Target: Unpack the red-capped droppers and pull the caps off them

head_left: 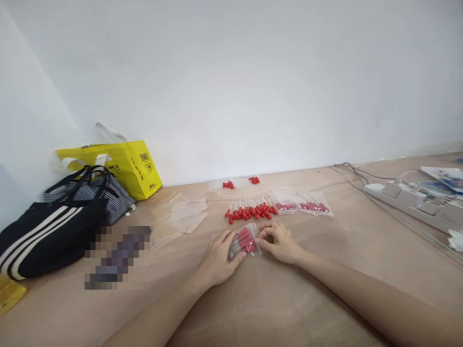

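Observation:
A small clear zip bag (236, 246) lies on the table in front of me, with several glass droppers with red rubber bulbs (246, 239) inside. My left hand (218, 260) is closed around its left side, thumb at the near edge and fingers at the far edge. At the bag's right end, my right hand (280, 244) pinches the edge between thumb and forefinger. Just beyond, a row of loose red-bulbed droppers (253, 211) lies with bulbs toward me. Two filled zip bags (314, 204) rest to the right of that row.
Empty clear bags (181, 214) lie left of the droppers. Red bulbs (228, 185) sit on clear plastic by the wall. A yellow bag (133, 168) and a black striped bag (65, 236) stand left. A power strip (412, 202) with cables is at right.

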Action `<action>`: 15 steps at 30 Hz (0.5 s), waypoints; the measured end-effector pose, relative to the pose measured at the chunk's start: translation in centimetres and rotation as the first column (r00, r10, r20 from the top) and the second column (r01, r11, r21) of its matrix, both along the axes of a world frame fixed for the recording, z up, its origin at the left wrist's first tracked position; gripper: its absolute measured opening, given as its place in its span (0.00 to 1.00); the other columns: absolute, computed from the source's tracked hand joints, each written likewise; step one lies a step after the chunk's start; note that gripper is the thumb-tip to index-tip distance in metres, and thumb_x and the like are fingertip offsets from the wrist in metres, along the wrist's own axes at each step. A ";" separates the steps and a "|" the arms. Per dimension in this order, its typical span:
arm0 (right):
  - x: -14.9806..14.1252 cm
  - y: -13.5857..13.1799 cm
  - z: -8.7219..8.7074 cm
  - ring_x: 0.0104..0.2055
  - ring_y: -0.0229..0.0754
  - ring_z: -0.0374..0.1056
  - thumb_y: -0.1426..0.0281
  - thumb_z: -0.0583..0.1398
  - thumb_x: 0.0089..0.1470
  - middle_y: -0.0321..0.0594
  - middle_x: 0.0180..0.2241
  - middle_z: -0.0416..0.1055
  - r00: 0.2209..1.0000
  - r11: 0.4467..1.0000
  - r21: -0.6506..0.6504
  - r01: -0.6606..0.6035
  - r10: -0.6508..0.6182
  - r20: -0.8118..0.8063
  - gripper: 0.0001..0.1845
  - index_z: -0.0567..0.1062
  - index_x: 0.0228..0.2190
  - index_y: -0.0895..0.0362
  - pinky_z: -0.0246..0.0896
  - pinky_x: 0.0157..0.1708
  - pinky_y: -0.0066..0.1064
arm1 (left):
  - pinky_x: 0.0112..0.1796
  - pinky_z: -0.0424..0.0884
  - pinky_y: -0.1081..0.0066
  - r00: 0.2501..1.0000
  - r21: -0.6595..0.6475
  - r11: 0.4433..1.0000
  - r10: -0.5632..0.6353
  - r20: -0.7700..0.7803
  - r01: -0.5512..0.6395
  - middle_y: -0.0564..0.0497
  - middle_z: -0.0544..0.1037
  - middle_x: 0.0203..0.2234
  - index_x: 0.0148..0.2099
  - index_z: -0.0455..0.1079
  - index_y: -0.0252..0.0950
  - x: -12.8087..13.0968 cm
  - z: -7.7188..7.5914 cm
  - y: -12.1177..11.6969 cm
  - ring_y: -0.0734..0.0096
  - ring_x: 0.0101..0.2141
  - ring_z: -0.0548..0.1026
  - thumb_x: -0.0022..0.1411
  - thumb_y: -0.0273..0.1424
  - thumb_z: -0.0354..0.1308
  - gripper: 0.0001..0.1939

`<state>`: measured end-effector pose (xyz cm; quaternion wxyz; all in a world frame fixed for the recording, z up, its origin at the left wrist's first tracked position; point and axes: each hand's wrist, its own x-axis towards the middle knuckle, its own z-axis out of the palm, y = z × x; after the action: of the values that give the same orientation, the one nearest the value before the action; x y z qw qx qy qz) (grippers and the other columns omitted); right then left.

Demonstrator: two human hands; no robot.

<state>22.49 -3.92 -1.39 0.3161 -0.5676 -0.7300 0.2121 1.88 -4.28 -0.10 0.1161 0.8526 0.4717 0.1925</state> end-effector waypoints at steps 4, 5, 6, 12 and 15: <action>0.0 -0.2 0.0 0.42 0.47 0.59 0.55 0.57 0.44 0.39 0.35 0.67 1.000 1.000 0.003 -0.014 0.014 -0.012 0.15 0.73 0.21 0.53 0.48 0.41 0.43 | 0.49 0.58 0.55 0.999 -0.007 0.999 0.039 0.009 -0.039 0.43 0.62 0.51 0.55 0.56 0.36 0.0 -0.1 -0.1 0.55 0.50 0.61 0.56 0.44 0.49 0.27; 0.1 -0.2 0.0 0.42 0.47 0.59 0.56 0.57 0.44 0.39 0.36 0.67 1.000 1.000 0.011 -0.018 0.018 -0.003 0.14 0.73 0.21 0.53 0.48 0.40 0.43 | 0.49 0.58 0.55 0.999 -0.018 0.999 0.042 0.008 -0.042 0.43 0.62 0.51 0.55 0.56 0.36 0.0 0.0 -0.1 0.55 0.50 0.61 0.56 0.44 0.49 0.27; 0.1 -0.2 0.0 0.42 0.47 0.59 0.57 0.58 0.44 0.39 0.36 0.67 1.000 1.000 0.018 -0.020 0.020 0.007 0.13 0.73 0.22 0.53 0.48 0.40 0.43 | 0.49 0.57 0.55 0.999 -0.032 0.999 0.044 0.006 -0.043 0.43 0.62 0.51 0.55 0.56 0.36 0.0 0.2 0.0 0.55 0.51 0.60 0.56 0.44 0.49 0.28; -0.5 -0.7 0.3 0.43 0.49 0.58 0.58 0.60 0.41 0.39 0.36 0.66 0.999 0.999 0.012 0.047 -0.047 0.016 0.10 0.74 0.20 0.51 0.47 0.40 0.45 | 0.46 0.62 0.63 0.992 -0.066 0.990 -0.118 0.050 0.121 0.47 0.66 0.46 0.51 0.61 0.38 1.1 1.6 1.5 0.64 0.45 0.66 0.59 0.38 0.46 0.18; -1.0 -0.9 0.3 0.44 0.52 0.57 0.58 0.62 0.39 0.40 0.38 0.66 0.994 0.994 -0.002 0.108 -0.108 0.026 0.10 0.74 0.18 0.51 0.46 0.39 0.47 | 0.46 0.63 0.65 0.980 -0.024 0.982 -0.188 0.072 0.190 0.46 0.67 0.44 0.49 0.63 0.36 1.8 1.5 2.2 0.66 0.44 0.66 0.59 0.36 0.47 0.17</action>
<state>21.45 -4.79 -1.09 0.3168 -0.6096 -0.7017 0.1886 3.71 -2.03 1.43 0.1630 0.8845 0.3873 0.2029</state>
